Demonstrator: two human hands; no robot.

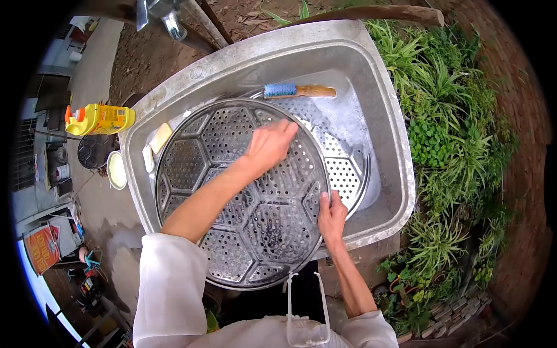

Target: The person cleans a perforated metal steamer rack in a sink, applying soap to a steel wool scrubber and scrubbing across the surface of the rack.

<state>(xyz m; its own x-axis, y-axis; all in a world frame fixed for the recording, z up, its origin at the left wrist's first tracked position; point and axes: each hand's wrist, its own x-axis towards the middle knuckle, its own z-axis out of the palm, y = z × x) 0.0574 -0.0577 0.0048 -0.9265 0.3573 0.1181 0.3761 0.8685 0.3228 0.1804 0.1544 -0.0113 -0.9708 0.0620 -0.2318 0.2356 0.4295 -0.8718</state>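
Note:
A large round perforated steamer tray (278, 223) lies across the sink, its near edge overhanging the front rim. My right hand (332, 217) grips its right edge, thumb on top. My left hand (270, 145) is closed in a fist and pressed on the upper right of the tray's surface; whatever it holds is hidden under the fingers. Beneath, a second perforated tray (342, 178) shows partly in the soapy water. A scrub brush (299, 91) with blue bristles and a wooden handle rests at the far side of the sink.
The stone sink (386, 116) holds suds at the right. A yellowish block (161, 137) and a white piece (148, 158) sit at its left inside. A yellow jug (104, 119) and a pale bowl (116, 170) are left of the sink. A tap (173, 26) is above; plants (432, 145) grow right.

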